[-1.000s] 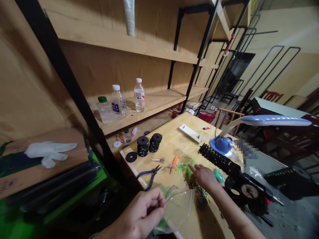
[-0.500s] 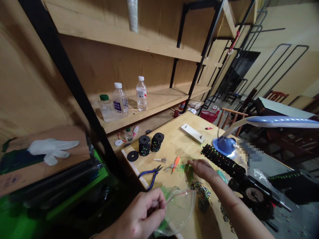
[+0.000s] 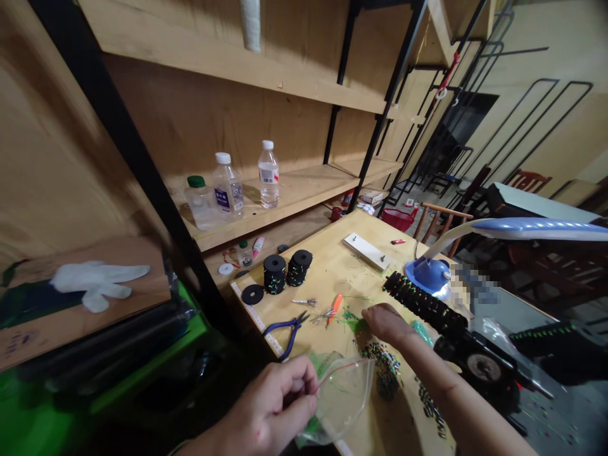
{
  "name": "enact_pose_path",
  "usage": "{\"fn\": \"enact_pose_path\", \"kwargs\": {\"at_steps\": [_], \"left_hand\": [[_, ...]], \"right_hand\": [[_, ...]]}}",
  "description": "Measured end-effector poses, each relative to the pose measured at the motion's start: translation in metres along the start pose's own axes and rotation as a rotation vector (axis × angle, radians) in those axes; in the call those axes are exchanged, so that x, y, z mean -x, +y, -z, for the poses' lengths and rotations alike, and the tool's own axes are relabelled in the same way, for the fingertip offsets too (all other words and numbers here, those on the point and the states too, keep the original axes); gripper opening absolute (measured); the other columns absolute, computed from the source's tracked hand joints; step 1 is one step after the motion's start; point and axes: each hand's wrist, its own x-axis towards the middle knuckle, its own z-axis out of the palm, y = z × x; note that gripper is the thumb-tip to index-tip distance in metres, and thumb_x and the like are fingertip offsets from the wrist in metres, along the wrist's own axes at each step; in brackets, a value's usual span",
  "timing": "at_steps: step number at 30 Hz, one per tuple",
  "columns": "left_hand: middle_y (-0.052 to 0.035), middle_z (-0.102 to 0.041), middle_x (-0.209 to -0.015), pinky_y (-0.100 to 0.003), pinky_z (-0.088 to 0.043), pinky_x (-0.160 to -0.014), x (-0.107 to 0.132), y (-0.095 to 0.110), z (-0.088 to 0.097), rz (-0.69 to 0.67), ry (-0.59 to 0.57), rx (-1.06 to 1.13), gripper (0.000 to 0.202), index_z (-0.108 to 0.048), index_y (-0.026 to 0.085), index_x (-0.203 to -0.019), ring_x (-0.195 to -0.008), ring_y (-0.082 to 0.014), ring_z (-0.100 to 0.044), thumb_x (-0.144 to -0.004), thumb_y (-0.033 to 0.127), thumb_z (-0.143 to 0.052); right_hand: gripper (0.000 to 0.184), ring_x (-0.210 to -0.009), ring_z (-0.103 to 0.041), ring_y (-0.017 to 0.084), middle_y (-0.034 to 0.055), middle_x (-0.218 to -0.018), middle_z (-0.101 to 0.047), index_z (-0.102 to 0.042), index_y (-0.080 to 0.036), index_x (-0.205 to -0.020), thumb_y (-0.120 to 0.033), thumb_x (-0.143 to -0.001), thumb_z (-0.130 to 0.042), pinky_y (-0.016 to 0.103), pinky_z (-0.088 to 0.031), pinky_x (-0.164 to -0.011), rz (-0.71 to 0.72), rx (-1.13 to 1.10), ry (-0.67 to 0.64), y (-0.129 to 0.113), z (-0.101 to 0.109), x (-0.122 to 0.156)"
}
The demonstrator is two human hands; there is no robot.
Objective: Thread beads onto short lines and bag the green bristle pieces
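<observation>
My left hand point(image 3: 278, 405) pinches the edge of a clear zip bag point(image 3: 344, 399) with a red line along its mouth; green strands show in and behind the bag. Farther up the table, my right hand point(image 3: 382, 322) is lowered with its fingers curled under, beside small green pieces point(image 3: 350, 313). What its fingers hold, if anything, is hidden. Just below that hand lies a pile of many-coloured beads or small parts point(image 3: 382, 361). An orange-handled tool point(image 3: 335, 308) and blue-handled pliers point(image 3: 291, 330) lie to its left.
Two black spools point(image 3: 274, 275) stand near the left edge beside a black disc point(image 3: 253, 294). A blue lamp point(image 3: 425, 278) and a black winding device point(image 3: 484, 367) are at right. Bottles point(image 3: 268, 177) stand on the shelf. A white plate point(image 3: 365, 251) lies at the back.
My right hand has drawn back slightly to the right, its fingers now curled in rather than stretched toward the green pieces. The left hand keeps hold of the bag. The view has shifted slightly.
</observation>
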Motion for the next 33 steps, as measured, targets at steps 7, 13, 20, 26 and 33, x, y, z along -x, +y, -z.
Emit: {"fn": "enact_pose_path", "kwargs": {"at_steps": [7, 13, 20, 26, 33], "left_hand": [[0.0070, -0.042, -0.058, -0.023, -0.025, -0.050, 0.001, 0.005, -0.002, -0.004, 0.022, 0.045, 0.023, -0.048, 0.019, -0.074, -0.052, -0.0088, -0.037, -0.082, 0.039, -0.058], [0.0075, -0.042, -0.059, -0.021, -0.026, -0.051, -0.003, 0.000, -0.001, -0.026, 0.010, 0.104, 0.023, -0.048, 0.019, -0.078, -0.053, -0.0083, -0.037, -0.083, 0.039, -0.060], [0.0085, -0.041, -0.057, -0.021, -0.023, -0.047, -0.009, 0.002, -0.005, 0.002, 0.050, 0.100, 0.024, -0.046, 0.020, -0.077, -0.050, -0.0076, -0.035, -0.081, 0.040, -0.059], [0.0081, -0.043, -0.058, -0.020, -0.026, -0.047, -0.012, 0.012, -0.009, -0.006, 0.047, 0.113, 0.023, -0.047, 0.019, -0.078, -0.051, -0.0072, -0.037, -0.080, 0.038, -0.060], [0.0081, -0.046, -0.057, -0.019, -0.031, -0.048, -0.022, 0.021, -0.014, -0.008, -0.004, 0.113, 0.018, -0.049, 0.019, -0.077, -0.049, -0.0067, -0.040, -0.076, 0.034, -0.060]], "right_hand": [[0.013, -0.084, -0.069, 0.022, 0.0131, -0.086, -0.074, -0.070, -0.010, -0.089, -0.017, -0.085, -0.059, 0.030, -0.044, -0.076, -0.077, -0.075, -0.003, -0.005, 0.005, 0.003], [0.017, -0.077, -0.069, 0.023, 0.0127, -0.081, -0.074, -0.069, -0.015, -0.085, -0.012, -0.078, -0.054, 0.027, -0.037, -0.066, -0.227, -0.163, 0.069, -0.008, 0.009, 0.022], [0.016, -0.069, -0.065, 0.020, 0.0075, -0.076, -0.073, -0.066, -0.019, -0.081, -0.014, -0.076, -0.052, 0.025, -0.030, -0.057, -0.397, -0.286, 0.229, -0.020, 0.023, 0.051], [0.009, -0.057, -0.056, 0.012, -0.0010, -0.064, -0.063, -0.059, -0.020, -0.074, -0.018, -0.075, -0.050, 0.022, -0.032, -0.054, -0.436, -0.466, 0.388, -0.022, 0.039, 0.082], [0.016, -0.050, -0.046, 0.012, -0.0027, -0.056, -0.050, -0.050, -0.022, -0.068, -0.035, -0.077, -0.051, 0.022, -0.036, -0.048, -0.307, -0.886, 0.689, -0.023, 0.073, 0.127]]}}
